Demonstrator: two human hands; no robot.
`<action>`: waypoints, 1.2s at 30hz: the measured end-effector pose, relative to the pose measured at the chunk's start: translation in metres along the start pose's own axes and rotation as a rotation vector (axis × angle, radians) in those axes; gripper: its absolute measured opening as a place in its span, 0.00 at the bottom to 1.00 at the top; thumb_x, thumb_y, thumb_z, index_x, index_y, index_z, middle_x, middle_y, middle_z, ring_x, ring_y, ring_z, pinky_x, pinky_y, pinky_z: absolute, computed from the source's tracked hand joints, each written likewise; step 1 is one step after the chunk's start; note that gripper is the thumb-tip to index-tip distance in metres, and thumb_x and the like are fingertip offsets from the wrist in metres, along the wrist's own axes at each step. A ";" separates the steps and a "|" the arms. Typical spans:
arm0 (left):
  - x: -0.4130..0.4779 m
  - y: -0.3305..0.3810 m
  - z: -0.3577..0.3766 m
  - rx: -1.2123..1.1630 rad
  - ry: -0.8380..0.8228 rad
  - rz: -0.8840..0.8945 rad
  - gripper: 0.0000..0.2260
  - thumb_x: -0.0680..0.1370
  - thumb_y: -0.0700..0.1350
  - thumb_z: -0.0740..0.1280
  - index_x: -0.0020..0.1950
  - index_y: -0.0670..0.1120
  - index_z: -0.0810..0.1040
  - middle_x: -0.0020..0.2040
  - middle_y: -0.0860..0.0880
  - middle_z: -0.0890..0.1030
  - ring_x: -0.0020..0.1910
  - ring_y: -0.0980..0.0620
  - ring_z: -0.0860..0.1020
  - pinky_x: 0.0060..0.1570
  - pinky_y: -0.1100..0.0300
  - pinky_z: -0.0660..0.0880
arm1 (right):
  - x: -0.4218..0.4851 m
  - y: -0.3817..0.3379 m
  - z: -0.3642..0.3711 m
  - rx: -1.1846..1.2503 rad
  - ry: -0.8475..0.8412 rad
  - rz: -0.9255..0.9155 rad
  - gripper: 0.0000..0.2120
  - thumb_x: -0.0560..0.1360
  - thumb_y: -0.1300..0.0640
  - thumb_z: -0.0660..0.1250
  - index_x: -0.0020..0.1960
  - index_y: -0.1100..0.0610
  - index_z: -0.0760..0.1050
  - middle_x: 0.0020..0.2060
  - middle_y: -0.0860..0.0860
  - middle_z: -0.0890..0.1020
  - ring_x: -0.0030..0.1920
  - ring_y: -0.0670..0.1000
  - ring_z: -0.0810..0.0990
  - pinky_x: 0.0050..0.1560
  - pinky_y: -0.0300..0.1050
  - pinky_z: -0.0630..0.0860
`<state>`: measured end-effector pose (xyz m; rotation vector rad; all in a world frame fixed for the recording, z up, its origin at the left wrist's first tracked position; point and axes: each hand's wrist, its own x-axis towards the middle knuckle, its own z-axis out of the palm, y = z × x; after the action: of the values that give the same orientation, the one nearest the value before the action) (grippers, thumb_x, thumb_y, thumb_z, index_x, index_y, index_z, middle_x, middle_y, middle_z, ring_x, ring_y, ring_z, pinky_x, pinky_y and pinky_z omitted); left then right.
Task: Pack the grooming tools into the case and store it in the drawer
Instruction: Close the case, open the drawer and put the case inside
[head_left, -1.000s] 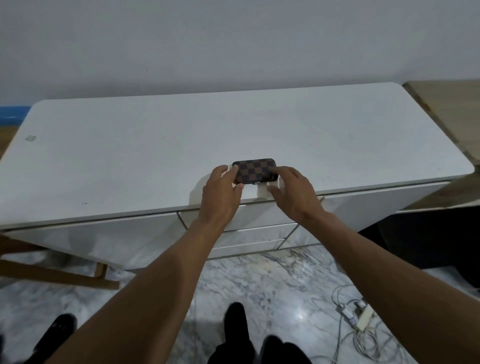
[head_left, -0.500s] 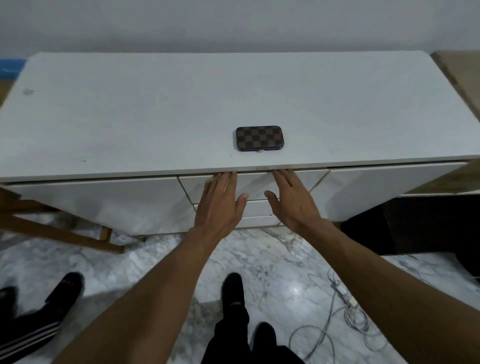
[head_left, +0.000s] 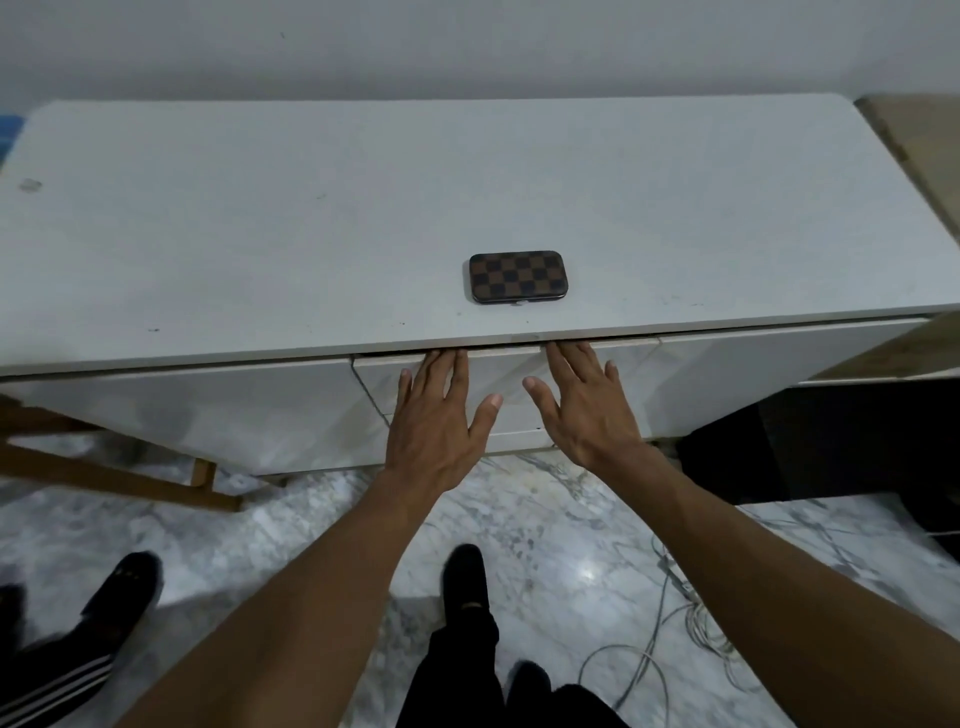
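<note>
Brown-and-black checkered case (head_left: 518, 276) on a white cabinet top (head_left: 311, 218) — grey-veined white marble floor (head_left: 545, 519) below.

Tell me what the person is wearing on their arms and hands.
Nothing visible. The left forearm and right forearm are bare to the frame edge, no sleeves. The left grip and right grip show no gloves, rings or watch.

Bears one shut, brown-checked case (head_left: 518, 277) flat on the white cabinet top (head_left: 311, 208), near the front edge, about midway along.
</note>
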<state>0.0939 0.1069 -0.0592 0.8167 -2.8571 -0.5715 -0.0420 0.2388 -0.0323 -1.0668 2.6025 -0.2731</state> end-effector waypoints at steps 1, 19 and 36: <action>-0.004 0.001 -0.002 0.003 -0.010 -0.004 0.37 0.78 0.65 0.42 0.78 0.42 0.60 0.77 0.44 0.62 0.77 0.46 0.58 0.76 0.46 0.47 | -0.003 0.000 -0.001 -0.012 -0.007 0.005 0.32 0.81 0.38 0.44 0.79 0.53 0.50 0.79 0.50 0.53 0.79 0.53 0.47 0.77 0.57 0.46; -0.148 0.049 0.000 0.060 -0.194 -0.129 0.36 0.77 0.66 0.40 0.80 0.47 0.48 0.81 0.50 0.49 0.79 0.52 0.43 0.75 0.52 0.38 | -0.149 0.017 0.022 0.033 -0.097 -0.043 0.30 0.82 0.42 0.49 0.79 0.54 0.49 0.80 0.51 0.50 0.80 0.53 0.46 0.77 0.56 0.51; -0.198 0.066 0.005 0.167 -0.194 -0.138 0.41 0.73 0.67 0.34 0.80 0.47 0.47 0.81 0.49 0.50 0.79 0.51 0.45 0.76 0.43 0.42 | -0.196 0.021 0.032 0.002 -0.087 -0.046 0.30 0.81 0.42 0.52 0.79 0.54 0.51 0.79 0.51 0.54 0.79 0.54 0.48 0.76 0.57 0.58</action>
<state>0.2284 0.2654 -0.0400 1.0453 -3.0766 -0.4541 0.0874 0.3906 -0.0264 -1.1136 2.5030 -0.2346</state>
